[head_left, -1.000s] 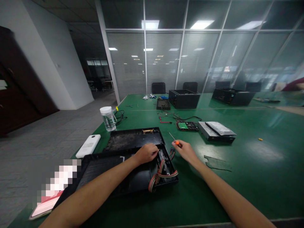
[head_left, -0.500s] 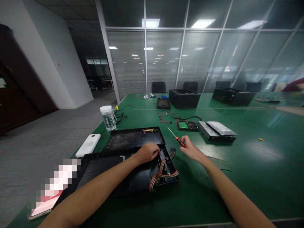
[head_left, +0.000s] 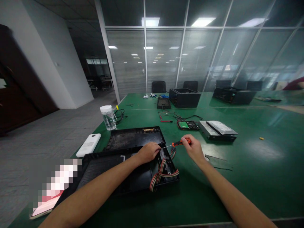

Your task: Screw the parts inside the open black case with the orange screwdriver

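Observation:
A screwdriver (head_left: 177, 143) with an orange and black handle lies in my right hand (head_left: 193, 148), its thin shaft pointing left. The tip reaches the fingers of my left hand (head_left: 149, 152), over the right end of a black plastic casing (head_left: 140, 177). Those left fingers are closed at the casing's inner edge; what they pinch, if anything, is hidden. Striped ribbon wires (head_left: 158, 178) loop over the casing's right corner. Behind it lies a second dusty black panel (head_left: 133, 139) with a brass-coloured strip near its far edge.
On the green table (head_left: 261, 177) stand a water bottle (head_left: 108, 118), a white power bank (head_left: 89, 145), a blurred-out pink item (head_left: 47, 204), a hard drive with green board (head_left: 187, 125) and a metal drive (head_left: 217, 131). Cables and black computer cases (head_left: 184, 98) lie farther back.
My right hand has turned the screwdriver from pointing up and away to pointing left, bringing its tip to my left fingers. My left hand has stayed about in place.

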Action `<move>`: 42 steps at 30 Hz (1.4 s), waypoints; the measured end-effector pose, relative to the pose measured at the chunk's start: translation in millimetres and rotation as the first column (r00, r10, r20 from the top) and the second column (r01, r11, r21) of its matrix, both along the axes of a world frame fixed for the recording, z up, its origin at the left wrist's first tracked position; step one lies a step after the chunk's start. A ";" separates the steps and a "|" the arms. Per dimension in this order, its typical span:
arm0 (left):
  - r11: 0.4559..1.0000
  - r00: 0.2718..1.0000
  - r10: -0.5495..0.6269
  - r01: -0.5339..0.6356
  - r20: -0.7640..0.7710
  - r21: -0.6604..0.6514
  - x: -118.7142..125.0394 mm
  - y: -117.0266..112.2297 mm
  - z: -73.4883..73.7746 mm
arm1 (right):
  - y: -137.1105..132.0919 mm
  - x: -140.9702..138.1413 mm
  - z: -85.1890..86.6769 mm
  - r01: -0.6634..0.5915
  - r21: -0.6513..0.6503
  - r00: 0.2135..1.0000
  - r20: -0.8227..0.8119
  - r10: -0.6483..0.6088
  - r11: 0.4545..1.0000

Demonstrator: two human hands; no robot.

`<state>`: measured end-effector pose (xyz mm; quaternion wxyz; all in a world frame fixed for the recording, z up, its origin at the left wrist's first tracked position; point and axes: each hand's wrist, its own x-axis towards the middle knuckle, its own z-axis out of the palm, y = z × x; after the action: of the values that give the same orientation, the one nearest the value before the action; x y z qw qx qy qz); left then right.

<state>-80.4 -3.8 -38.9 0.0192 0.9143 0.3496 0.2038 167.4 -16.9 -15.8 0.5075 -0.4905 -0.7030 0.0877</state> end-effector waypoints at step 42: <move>1.000 1.000 -0.014 0.014 0.016 0.006 -0.6 -2.0 0.8 | -12.8 -17.9 42.0 -0.053 0.136 0.774 0.632 -0.045 0.989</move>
<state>-81.0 -5.8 -38.1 0.0210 0.9150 0.3425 0.2120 149.5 -29.7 26.3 0.2755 -0.4516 -0.8381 -0.1330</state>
